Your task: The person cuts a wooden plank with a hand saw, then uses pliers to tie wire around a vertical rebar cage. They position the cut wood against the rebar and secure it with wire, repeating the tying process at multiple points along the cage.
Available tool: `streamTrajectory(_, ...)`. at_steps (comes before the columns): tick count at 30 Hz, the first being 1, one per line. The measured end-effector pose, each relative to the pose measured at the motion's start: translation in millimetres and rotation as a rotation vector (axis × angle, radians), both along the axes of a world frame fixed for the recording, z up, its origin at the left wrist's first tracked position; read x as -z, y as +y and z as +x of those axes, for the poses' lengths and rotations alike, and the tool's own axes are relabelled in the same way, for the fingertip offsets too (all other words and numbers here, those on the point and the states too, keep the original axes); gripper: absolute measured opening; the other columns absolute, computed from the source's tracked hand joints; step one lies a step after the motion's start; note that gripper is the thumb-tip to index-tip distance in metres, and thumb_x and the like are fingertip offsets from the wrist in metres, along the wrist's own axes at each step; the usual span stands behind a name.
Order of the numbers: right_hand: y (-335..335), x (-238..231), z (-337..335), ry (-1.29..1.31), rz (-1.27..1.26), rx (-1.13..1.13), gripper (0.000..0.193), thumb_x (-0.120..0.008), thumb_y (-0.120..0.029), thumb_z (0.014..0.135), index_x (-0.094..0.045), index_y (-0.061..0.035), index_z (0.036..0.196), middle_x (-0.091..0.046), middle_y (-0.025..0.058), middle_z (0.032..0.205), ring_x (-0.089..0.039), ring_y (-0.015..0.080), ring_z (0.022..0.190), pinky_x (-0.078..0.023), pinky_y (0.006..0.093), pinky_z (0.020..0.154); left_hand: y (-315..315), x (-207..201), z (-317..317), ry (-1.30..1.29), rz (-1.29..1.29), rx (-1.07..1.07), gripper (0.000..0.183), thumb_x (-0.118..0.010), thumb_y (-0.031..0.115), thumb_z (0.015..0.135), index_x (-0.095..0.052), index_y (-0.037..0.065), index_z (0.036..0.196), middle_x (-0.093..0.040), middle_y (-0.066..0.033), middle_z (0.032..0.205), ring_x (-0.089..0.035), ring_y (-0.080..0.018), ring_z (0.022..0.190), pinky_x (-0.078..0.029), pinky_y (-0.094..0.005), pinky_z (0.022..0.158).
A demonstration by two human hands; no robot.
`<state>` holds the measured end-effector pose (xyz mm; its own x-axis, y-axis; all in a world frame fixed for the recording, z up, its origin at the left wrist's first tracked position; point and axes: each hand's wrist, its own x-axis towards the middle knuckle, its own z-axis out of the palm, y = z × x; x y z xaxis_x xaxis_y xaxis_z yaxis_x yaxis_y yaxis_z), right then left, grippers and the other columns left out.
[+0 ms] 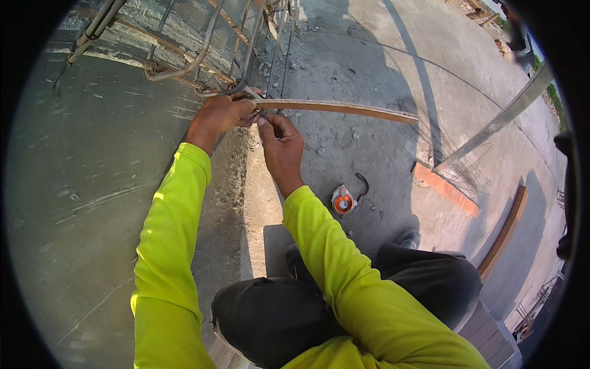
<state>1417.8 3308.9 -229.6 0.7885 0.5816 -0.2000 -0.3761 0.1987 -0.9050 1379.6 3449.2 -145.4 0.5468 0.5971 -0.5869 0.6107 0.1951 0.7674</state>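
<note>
The left hand [218, 115] is gripping the left end of a narrow wooden strip [341, 108] beside the steel bars [238, 71], its long axis running off rightward. The right hand [284, 154] is sitting nearer, just below that end, apparently pinching something thin, though I'm not seeing enough to tell.

One head-worn fisheye looks down at both hands [286, 149] from close above

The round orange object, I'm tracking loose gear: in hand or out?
Out: the round orange object lies on the concrete, apart from left hand and right hand.
</note>
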Motion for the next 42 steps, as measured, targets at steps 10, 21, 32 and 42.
streamTrajectory(10,9.2,4.1,-7.7,-0.180,-0.007,0.206,0.011,-0.070,-0.003,0.092,-0.071,-0.0005,0.103,-0.069,0.0013,0.091,-0.060,0.0056,0.076,-0.049,0.0224,0.067,4.7,0.5,-6.3,0.091,0.020,0.051,0.036,-0.065,0.018,0.095,-0.068,0.015,0.131,-0.069,-0.0022,0.091,-0.065,-0.0095,0.076,-0.054,-0.0260,0.069)
streamTrajectory(21,22.0,11.7,-8.9,-0.416,-0.125,0.425,0.014,-0.076,0.001,0.084,-0.073,-0.0025,0.097,-0.065,0.0083,0.081,-0.060,0.0168,0.064,-0.048,0.0297,0.059,-1.6,-7.3,0.2,0.025,-0.014,0.017,0.033,-0.064,0.011,0.097,-0.067,0.008,0.130,-0.068,-0.0007,0.092,-0.062,-0.0095,0.072,-0.051,-0.0247,0.064)
streamTrajectory(32,20.4,4.8,-10.9,-0.576,-0.209,0.352,0.019,-0.079,-0.003,0.081,-0.070,-0.0037,0.098,-0.064,0.0114,0.084,-0.063,0.0233,0.066,-0.050,0.0341,0.057,-0.3,-6.7,-2.0,0.032,-0.016,0.033,0.031,-0.064,0.019,0.098,-0.068,0.012,0.128,-0.069,0.0018,0.099,-0.058,-0.0048,0.064,-0.048,-0.0201,0.059)
streamTrajectory(42,33.7,-4.7,-20.4,0.031,-0.094,0.346,0.015,-0.072,-0.017,0.094,-0.067,-0.0037,0.089,-0.063,0.0051,0.077,-0.060,0.0167,0.065,-0.046,0.0302,0.053,0.8,-4.7,-1.8,0.077,0.103,0.088,0.028,-0.069,0.022,0.094,-0.075,0.013,0.120,-0.071,0.0047,0.094,-0.052,-0.0067,0.059,-0.048,-0.0237,0.054)
